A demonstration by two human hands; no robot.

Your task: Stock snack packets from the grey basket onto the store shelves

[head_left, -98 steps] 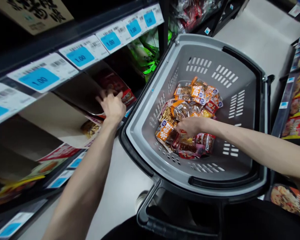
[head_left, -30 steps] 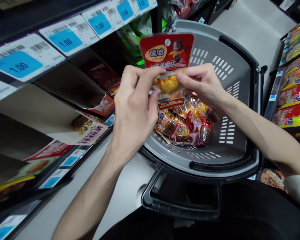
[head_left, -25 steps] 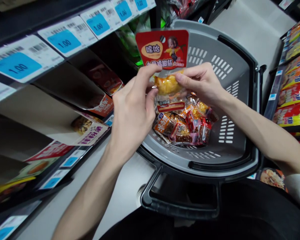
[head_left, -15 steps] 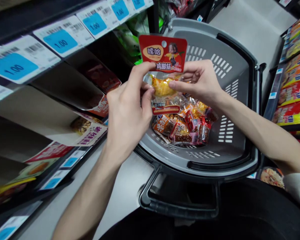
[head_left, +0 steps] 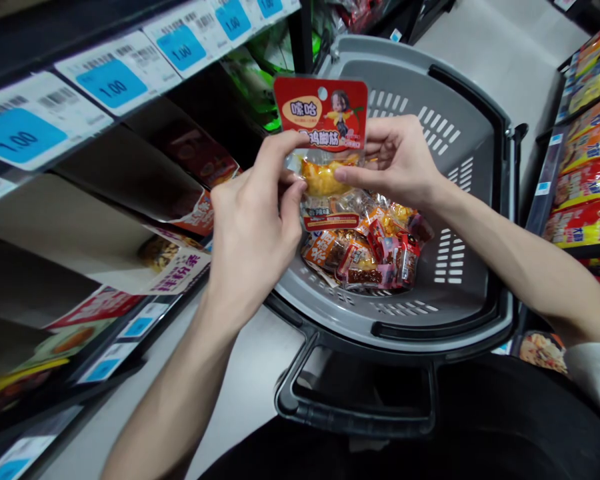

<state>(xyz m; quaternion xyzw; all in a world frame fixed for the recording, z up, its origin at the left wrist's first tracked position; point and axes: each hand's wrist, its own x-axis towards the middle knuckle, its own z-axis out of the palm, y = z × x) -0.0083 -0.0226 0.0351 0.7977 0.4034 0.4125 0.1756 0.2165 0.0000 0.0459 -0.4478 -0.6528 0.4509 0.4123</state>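
Note:
Both hands hold one snack packet (head_left: 323, 127) upright above a grey shopping basket (head_left: 475, 220). The packet has a red header card with a cartoon figure and a clear lower part showing yellow food. My left hand (head_left: 253, 227) pinches its left side between thumb and fingers. My right hand (head_left: 400, 160) pinches the right side. A heap of several small snack packets (head_left: 375, 250), orange, red and clear, lies in the basket just below the hands.
Shelves on the left carry open cardboard display boxes (head_left: 105, 227) and blue 1.00 price tags (head_left: 113, 83). Green packets (head_left: 260, 80) sit further along. Red and yellow packets (head_left: 587, 173) fill a shelf on the right. Pale floor (head_left: 490, 47) lies beyond the basket.
My left hand left the shelf box and my right hand lifted out of the basket's heap; both now hold the red-header packet. Over the last second it has sunk slightly.

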